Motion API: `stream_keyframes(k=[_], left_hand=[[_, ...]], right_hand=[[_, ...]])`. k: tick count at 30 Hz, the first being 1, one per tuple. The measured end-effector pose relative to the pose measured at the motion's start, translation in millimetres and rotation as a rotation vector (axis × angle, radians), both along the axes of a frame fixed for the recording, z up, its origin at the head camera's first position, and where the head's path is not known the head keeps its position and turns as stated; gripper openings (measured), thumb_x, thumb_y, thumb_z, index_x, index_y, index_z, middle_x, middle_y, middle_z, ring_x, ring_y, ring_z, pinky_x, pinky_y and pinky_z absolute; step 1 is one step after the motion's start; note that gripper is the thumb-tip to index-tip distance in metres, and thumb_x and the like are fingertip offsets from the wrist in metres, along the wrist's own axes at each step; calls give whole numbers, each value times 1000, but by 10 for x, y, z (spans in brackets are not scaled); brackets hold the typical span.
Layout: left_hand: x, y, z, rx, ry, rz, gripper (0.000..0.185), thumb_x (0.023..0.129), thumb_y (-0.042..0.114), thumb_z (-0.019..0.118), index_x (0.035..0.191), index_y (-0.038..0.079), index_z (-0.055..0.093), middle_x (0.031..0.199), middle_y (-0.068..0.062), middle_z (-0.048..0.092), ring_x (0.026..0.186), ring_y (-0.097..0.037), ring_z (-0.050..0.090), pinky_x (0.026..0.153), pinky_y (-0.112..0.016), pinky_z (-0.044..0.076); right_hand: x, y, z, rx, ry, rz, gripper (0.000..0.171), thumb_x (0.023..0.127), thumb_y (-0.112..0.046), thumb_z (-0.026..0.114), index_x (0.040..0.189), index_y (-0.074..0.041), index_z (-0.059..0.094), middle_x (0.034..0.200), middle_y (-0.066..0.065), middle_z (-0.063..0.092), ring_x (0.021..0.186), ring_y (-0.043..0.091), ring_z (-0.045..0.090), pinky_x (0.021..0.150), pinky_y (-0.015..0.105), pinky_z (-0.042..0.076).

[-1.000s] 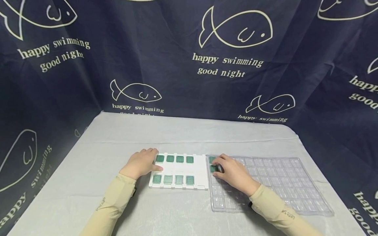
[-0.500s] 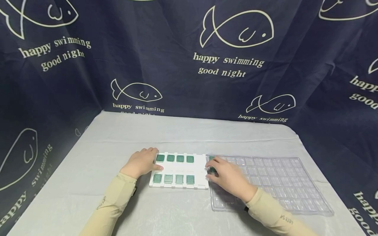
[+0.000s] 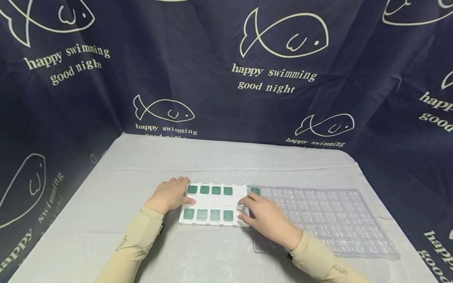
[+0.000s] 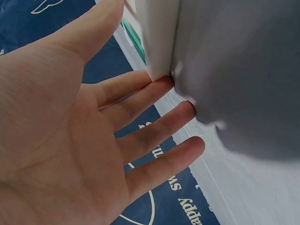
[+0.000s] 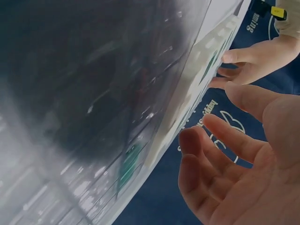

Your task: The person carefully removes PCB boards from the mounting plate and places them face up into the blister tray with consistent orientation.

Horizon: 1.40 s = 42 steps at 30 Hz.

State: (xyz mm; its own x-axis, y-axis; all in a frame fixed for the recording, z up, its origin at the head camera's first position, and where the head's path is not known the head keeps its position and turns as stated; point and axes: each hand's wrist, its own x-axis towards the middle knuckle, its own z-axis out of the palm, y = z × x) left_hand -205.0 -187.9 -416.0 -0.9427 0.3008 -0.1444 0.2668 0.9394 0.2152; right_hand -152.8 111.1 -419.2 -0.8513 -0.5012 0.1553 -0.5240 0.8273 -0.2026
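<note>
Green, likely light, stiff and breakable: pinch each chip (image 3: 228,215) by its edges, with loose left hand (image 3: 170,196) on tray (image 3: 212,202) and empty right hand (image 3: 267,217).

In the head view, the dark blue cloth (image 3: 212,78) says "happy swimming" with "good night" under it at 10 o'clock and 1 o'clock. At 3 o'clock it says "happy swimming" again, and at 4 o'clock the edge leaves only "happy" and "good". The left sleeve (image 3: 136,243) and right sleeve (image 3: 320,255) have small letters, too fuzzy to read, and a yellow tag (image 5: 279,12) at 1 o'clock in the right wrist view is too small to read
</note>
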Motion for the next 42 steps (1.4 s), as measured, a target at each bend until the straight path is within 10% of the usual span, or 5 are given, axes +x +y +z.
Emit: stream_keyframes(k=[42], left_hand=[[0, -2, -14, 5, 1, 2, 77, 83, 48, 80, 138, -1, 55, 136, -17, 64, 120, -39, 63, 98, -55, 54]], right_hand=[[20, -303, -139, 24, 60, 97, 37, 83, -30, 84, 115, -14, 74, 108, -2, 70, 85, 9, 65, 66, 24, 56]])
